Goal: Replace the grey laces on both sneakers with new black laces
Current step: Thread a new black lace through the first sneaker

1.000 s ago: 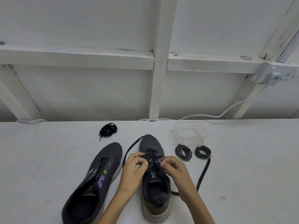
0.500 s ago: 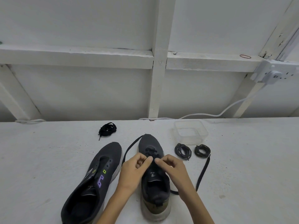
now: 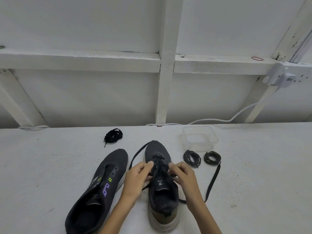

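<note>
Two dark grey sneakers stand on the white table. The right sneaker (image 3: 161, 191) points away from me and carries a black lace (image 3: 213, 181) partly threaded through its eyelets; one end trails left past the toe, the other lies out to the right. My left hand (image 3: 137, 179) and my right hand (image 3: 183, 174) pinch that lace on either side of the eyelets. The left sneaker (image 3: 101, 188) lies unlaced, tilted to the left. A bundled black lace (image 3: 113, 136) rests behind it. Two coiled grey laces (image 3: 192, 158) (image 3: 212, 157) lie to the right.
A clear plastic tub (image 3: 200, 138) stands behind the coiled laces. A white cable (image 3: 236, 117) runs along the table's back edge up to a wall socket (image 3: 285, 78). White wall beams rise behind the table.
My hands have drawn slightly apart and moved a little toward the toe, pulling the lace across the eyelets. The sneakers and the other laces have stayed put.
</note>
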